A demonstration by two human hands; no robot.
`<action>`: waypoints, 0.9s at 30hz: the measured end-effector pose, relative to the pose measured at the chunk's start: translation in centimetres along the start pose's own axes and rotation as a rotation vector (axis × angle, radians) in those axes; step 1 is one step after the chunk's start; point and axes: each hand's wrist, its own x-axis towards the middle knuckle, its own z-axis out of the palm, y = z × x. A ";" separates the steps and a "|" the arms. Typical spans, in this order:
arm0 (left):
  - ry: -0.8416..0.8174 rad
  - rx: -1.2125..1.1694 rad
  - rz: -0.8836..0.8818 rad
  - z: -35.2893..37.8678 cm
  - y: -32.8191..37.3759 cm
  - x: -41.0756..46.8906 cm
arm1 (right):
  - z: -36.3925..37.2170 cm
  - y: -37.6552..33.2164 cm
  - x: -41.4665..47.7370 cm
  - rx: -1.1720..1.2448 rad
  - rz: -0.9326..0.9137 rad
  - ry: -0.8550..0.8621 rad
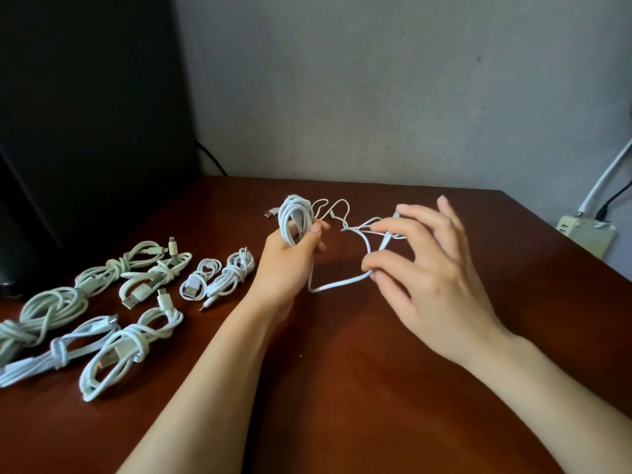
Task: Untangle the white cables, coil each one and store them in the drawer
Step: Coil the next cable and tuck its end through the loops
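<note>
Left hand (290,254) grips a part-wound coil (294,217) of white cable: fingers curled round its lower end, thumb across the front. The coil stands roughly upright above the counter (342,371), mid-frame. Right hand (434,268) is mostly spread, but thumb & index pinch the loose tail (338,284) of the same cable. Its other fingers fan out w/ nothing in them.

Key relation: the tail leaves the coil's bottom, drops to a low bend, then runs right & slightly up to the right-hand pinch, i.e. the slack lies right of the coil, btwn the two hands. Past the pinch it loops back up toward the coil in a thin tangle (345,229). A USB plug (272,212) lies on the counter just behind-left of the coil. Right hand is nearer the slack; left hand acts as anchor.

Judgement: the next wrap needs the right hand to carry the tail over the coil's top, along its near-vertical long axis. The tangle prob. needs clearing first.

Containers: no drawer in view. Several finished bundles (131,338), each knotted round itself, lie on the counter well left of the left hand, none stored yet.
</note>
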 end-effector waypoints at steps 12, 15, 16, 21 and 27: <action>-0.581 -0.032 -0.321 0.6 1.4 -1.6 | 0.1 1.9 -0.2 -0.004 0.174 0.072; -0.694 -0.037 -0.360 0.7 1.8 -1.8 | 0.2 1.8 -0.1 -0.020 0.185 0.069; -0.726 -0.037 -0.364 0.7 1.8 -1.8 | 0.1 1.8 -0.1 -0.027 0.187 0.068; -0.866 -0.047 -0.360 0.5 1.6 -1.8 | 0.1 1.8 -0.2 -0.051 0.199 0.059; -0.870 -0.009 -0.298 0.2 1.5 -1.8 | 0.2 1.8 0.0 0.007 0.230 0.080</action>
